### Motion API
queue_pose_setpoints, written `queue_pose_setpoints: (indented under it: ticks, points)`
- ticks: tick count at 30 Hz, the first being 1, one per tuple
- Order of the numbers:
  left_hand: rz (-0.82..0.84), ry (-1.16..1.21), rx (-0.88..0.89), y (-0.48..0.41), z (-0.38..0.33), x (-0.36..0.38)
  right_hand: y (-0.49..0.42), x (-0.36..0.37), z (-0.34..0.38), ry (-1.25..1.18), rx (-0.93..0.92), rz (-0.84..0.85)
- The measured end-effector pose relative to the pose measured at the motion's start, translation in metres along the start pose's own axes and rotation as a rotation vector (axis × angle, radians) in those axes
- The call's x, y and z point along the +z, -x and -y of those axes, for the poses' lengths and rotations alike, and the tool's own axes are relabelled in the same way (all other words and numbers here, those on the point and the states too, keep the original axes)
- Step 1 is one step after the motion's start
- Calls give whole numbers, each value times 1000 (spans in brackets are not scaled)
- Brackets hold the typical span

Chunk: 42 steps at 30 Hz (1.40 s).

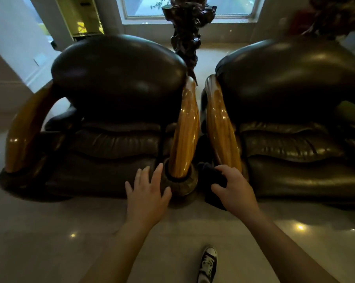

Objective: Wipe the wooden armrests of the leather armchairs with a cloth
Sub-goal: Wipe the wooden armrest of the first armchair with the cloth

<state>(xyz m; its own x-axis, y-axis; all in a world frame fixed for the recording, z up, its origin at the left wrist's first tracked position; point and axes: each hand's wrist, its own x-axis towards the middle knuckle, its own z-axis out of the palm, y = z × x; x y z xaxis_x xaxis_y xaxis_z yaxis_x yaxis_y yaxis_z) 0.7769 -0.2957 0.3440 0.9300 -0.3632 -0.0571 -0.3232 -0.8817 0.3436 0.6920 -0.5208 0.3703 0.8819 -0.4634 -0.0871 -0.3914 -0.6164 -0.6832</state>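
Note:
Two dark leather armchairs stand side by side, the left armchair [115, 94] and the right armchair [291, 92]. Between them run two glossy wooden armrests: the left chair's armrest [185, 129] and the right chair's armrest [221, 127]. A third wooden armrest [23, 131] curves down the far left. My right hand [235, 190] is shut on a dark cloth [210, 180] at the front foot of the right chair's armrest. My left hand [147, 193] hovers with fingers spread beside the round leather base [182, 184] of the left chair's armrest.
A dark carved wooden stand [187, 27] rises behind the gap between the chairs, in front of a window [188, 7]. The floor [49, 231] is pale glossy tile. My shoe [208, 264] shows at the bottom. A white wall and doorway lie at the left.

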Motion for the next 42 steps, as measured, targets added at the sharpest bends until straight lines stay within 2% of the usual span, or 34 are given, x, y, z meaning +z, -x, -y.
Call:
queue_pose_setpoints:
  ticks: [10, 18, 30, 42]
  points:
    - [48, 9, -3, -93, -65, 29, -98, -40, -54, -8, 22, 28]
    - [74, -21, 1, -166, -73, 51, -154, -51, -78, -41, 62, 14]
    - [182, -28, 104, -321, -54, 123, -265, -14, -101, 12, 199, -36]
    - [89, -57, 85, -419, -42, 255, -387, 60, -218, 89, 239, -114]
